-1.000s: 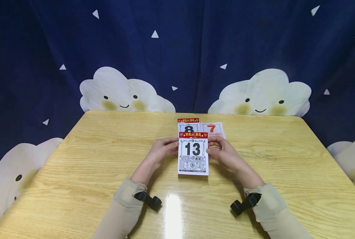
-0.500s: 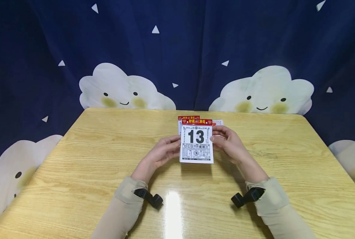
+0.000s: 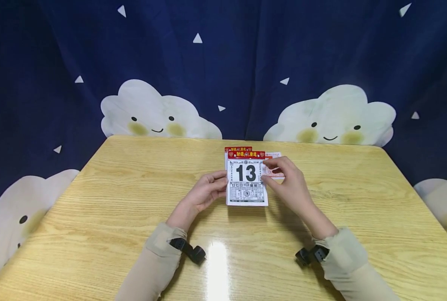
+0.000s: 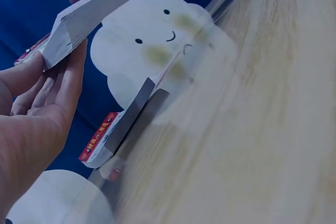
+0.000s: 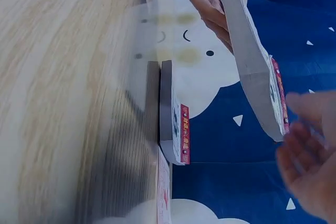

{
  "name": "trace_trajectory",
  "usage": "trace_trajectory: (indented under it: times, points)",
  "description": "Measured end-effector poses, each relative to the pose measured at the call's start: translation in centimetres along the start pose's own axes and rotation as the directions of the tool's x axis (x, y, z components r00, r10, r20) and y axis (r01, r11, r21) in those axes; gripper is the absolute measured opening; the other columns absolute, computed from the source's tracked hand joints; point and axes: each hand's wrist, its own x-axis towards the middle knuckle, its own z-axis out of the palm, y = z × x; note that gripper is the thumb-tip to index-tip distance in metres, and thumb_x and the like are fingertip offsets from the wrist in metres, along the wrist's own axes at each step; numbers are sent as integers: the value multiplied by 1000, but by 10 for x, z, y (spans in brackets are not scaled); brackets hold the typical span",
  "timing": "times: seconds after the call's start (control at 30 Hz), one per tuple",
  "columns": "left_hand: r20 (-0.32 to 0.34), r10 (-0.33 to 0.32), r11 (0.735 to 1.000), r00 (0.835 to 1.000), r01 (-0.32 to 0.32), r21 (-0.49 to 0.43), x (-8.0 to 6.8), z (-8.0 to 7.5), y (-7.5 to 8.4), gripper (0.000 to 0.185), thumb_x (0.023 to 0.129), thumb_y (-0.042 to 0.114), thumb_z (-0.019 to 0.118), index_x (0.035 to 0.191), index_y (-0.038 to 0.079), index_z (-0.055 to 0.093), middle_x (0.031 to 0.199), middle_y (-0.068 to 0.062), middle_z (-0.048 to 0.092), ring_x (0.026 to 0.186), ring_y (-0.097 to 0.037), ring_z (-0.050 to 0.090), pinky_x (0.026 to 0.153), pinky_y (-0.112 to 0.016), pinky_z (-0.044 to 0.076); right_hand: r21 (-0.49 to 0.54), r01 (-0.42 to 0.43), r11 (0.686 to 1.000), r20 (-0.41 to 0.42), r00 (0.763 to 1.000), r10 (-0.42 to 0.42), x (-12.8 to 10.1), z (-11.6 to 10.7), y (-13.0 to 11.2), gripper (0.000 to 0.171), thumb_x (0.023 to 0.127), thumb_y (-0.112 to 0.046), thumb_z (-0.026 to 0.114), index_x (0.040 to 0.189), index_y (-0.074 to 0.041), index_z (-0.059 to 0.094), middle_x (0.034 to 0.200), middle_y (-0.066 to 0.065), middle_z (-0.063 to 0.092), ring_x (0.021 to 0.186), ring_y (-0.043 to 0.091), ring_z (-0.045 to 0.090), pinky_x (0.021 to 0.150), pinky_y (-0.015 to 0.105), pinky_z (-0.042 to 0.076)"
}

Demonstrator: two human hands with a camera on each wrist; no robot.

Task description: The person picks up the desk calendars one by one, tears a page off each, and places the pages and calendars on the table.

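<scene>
1. Red-topped white paper calendar pad, showing a large black 13, is clamped along its left edge between the thumb and fingers of the person's left hand.
2. On the pad's right side, the right hand has its thumb and fingers spread apart at the upper edge; whether the tips touch the paper, I cannot tell.
3. Both wrist views show the pad raised above the table, its bottom edge toward the person.
4. Behind and below it, another calendar with the same red band lies on the table, mostly covered in the head view.
5. Just beside that one, to the right, is a sheet printed in red.
6. Pale wood-grain table stretches all around.
7. Beige sleeves and black wrist cameras cover the forearms and wrists.
8. Dark blue curtain with smiling white clouds hangs beyond.
</scene>
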Motion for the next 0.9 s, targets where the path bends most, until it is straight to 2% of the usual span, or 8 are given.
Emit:
trace_trajectory:
  times: [0.07,0.2,0.33,0.43,0.5,0.63,0.9]
  points:
    - [1,1,1000,1000,-1,2,0,0,0,44,91,-5,39,132,-16,29,99,-3,64,85,-13,64,78,-25,53,-63,122,991,11,993,-122,-2,1,-3,25,74,-8,73,99,-9,65,97,1,62,93,15,57,81,32,49]
    - [-9,2,1000,1000,-2,11,0,0,-1,44,91,-4,40,132,-16,30,101,-5,63,85,-13,64,78,-25,53,-84,289,954,127,952,-277,-5,5,-6,15,74,-7,72,88,-12,68,90,-5,64,87,11,58,80,29,49]
    - [-32,-6,1000,999,7,13,0,0,-2,44,91,-4,40,132,-15,31,98,-3,64,84,-12,64,77,-24,53,-102,409,907,234,896,-377,-9,10,-8,12,74,-10,73,84,-14,69,85,-6,65,83,10,58,76,27,50]
    - [-39,-9,1000,999,9,15,1,0,-1,44,91,-4,40,132,-15,31,95,-1,64,83,-12,63,76,-23,53,-122,479,869,274,858,-435,-10,13,-10,13,72,-14,75,84,-15,69,86,-6,64,84,11,57,75,27,49]
    - [-36,-7,1000,999,8,17,0,1,-1,44,91,-3,40,132,-15,31,94,0,64,83,-12,63,75,-23,53,-142,510,848,287,841,-458,-11,15,-10,16,70,-18,76,84,-15,68,87,-6,62,84,12,56,76,28,49]
    - [-28,-6,1000,1000,7,13,0,1,0,43,92,-3,39,132,-15,30,94,0,65,83,-12,63,75,-23,53,-169,527,833,301,832,-466,-12,17,-11,21,67,-20,78,85,-15,68,89,-5,61,86,14,54,77,30,47]
    - [-23,-7,1000,1000,7,7,0,0,-1,43,92,-4,38,132,-16,30,93,1,65,83,-11,63,75,-23,53,-190,521,832,319,834,-449,-13,19,-10,16,70,-17,76,85,-14,69,90,-5,59,87,14,54,80,31,47]
